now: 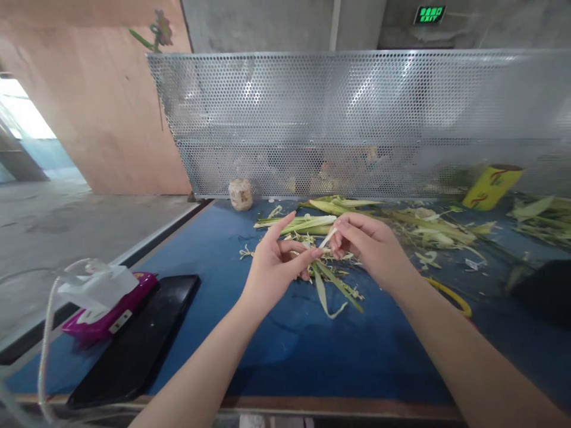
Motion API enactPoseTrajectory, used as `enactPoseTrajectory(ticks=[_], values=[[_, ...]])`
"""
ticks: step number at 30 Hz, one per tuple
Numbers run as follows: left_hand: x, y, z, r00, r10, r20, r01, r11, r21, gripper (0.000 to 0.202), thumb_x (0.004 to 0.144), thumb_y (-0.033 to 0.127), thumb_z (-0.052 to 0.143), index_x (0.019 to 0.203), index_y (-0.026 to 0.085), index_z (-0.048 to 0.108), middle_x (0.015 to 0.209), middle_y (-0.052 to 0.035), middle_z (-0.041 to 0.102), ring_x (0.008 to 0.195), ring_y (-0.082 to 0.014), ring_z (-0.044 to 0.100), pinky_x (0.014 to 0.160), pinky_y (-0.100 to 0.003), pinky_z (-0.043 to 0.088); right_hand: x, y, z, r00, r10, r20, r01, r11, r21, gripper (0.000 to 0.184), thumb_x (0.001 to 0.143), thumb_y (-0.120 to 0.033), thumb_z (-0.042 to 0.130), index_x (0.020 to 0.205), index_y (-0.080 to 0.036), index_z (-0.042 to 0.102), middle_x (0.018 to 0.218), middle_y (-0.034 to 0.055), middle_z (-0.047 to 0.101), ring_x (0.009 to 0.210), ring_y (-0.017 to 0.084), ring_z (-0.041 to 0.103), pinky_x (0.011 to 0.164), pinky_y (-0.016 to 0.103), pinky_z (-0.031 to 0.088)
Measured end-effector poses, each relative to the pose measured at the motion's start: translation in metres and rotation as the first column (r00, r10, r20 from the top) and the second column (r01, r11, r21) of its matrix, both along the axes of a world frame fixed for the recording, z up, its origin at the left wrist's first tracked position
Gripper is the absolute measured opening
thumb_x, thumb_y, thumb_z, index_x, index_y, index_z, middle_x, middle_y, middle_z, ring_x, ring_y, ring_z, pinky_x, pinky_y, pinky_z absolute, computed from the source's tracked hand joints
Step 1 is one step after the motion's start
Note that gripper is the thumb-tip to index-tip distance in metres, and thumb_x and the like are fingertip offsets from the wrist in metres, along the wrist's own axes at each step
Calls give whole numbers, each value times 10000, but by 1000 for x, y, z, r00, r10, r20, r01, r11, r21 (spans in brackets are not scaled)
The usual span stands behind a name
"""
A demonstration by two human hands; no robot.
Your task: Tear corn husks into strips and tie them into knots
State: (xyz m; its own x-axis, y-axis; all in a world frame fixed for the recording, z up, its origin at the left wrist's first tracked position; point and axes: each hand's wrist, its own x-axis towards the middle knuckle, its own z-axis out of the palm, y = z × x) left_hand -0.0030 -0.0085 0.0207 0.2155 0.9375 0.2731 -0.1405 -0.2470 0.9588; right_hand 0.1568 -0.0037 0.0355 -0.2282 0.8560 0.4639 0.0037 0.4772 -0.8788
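Note:
My left hand (279,258) pinches a strip of corn husk between thumb and fingers, with its index finger stretched out. Green husk ends (322,291) hang down just below that hand over the blue tabletop. To the right, my right hand (368,241) is closed in a pinch on a narrow pale piece of husk (328,236) that runs between the two hands. How the pale and green pieces join is hidden by my fingers. Behind the hands lie long pale green husk leaves (307,224), with small curled scraps scattered beneath.
A black tray-like slab (138,345) and a purple power strip (107,321) with a white plug (100,288) sit at left. A wrapped jar-like object (241,195), a yellow cylinder (491,187), a yellow ring (450,294) and more husks (437,229) stand about. A perforated metal screen (303,119) closes off the back.

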Motion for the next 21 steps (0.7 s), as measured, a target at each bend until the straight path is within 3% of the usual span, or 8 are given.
enactPoseTrajectory(ticks=[7,11,15,18,21], values=[[-1,-3,6,1000,6,5,-6,999,-46,753,624,199,723,1287,167,369,563,43,616,420,-66,525,420,-166,412,3,8,-3,976,75,-203,-104,986,-133,265,828,-243,496,578,-158,515,559,-18,527,480,78,483,496,237,383],[0,-3,7,996,-45,77,49,997,-60,732,667,235,689,1301,153,334,579,30,608,460,-94,561,346,-151,321,3,14,-7,979,7,-202,-50,976,-210,236,798,-264,525,586,-160,523,538,-22,524,462,77,468,472,237,367],[0,-2,6,985,-65,160,85,989,-122,720,659,217,690,1287,151,344,618,35,595,415,-62,511,323,-140,260,5,20,-9,980,-21,-198,-34,963,-268,220,768,-292,555,595,-160,520,537,-17,531,462,83,464,467,243,365],[-1,-2,5,991,-26,128,41,992,-116,804,593,156,732,1294,183,340,662,43,602,412,-59,518,334,-150,307,7,21,-10,974,6,-225,-73,954,-290,208,780,-305,551,628,-163,536,549,-14,543,466,85,467,471,242,366],[-2,-2,5,995,-28,91,34,997,-73,800,610,156,721,1304,206,326,701,37,617,424,-65,543,371,-169,383,9,20,-9,954,120,-274,-197,942,-273,259,810,-332,525,605,-174,531,563,-8,544,493,95,479,501,249,381]])
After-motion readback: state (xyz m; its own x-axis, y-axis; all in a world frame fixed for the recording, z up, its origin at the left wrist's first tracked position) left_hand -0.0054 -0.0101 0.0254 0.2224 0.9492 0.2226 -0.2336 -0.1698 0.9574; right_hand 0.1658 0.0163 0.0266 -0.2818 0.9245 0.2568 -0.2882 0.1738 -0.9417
